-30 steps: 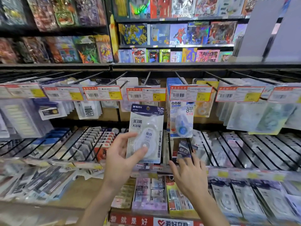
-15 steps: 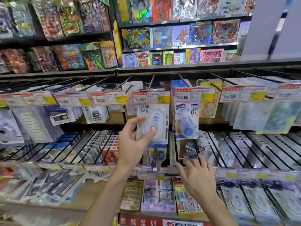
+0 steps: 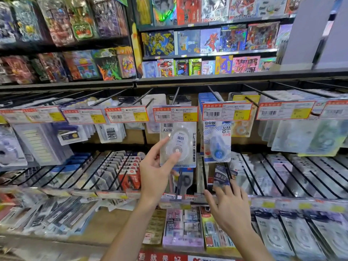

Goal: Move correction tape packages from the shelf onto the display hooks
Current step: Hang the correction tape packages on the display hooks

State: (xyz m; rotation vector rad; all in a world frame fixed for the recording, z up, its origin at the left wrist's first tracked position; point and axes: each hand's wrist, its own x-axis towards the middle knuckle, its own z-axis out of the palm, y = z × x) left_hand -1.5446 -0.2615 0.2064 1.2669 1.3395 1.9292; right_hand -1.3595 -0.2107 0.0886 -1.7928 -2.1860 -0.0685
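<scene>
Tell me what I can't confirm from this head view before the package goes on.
- Hang hole of the correction tape package: hidden behind the price tag.
- Hook tip there: hidden behind the same tag.
- Left hand fingers behind the package: covered by it.
- Small dark package at the right hand: blurred, print unreadable.

Clear correction tape package (image 3: 178, 145) — white dispenser inside — held upright, top tucked behind the price tag (image 3: 175, 114).
</scene>
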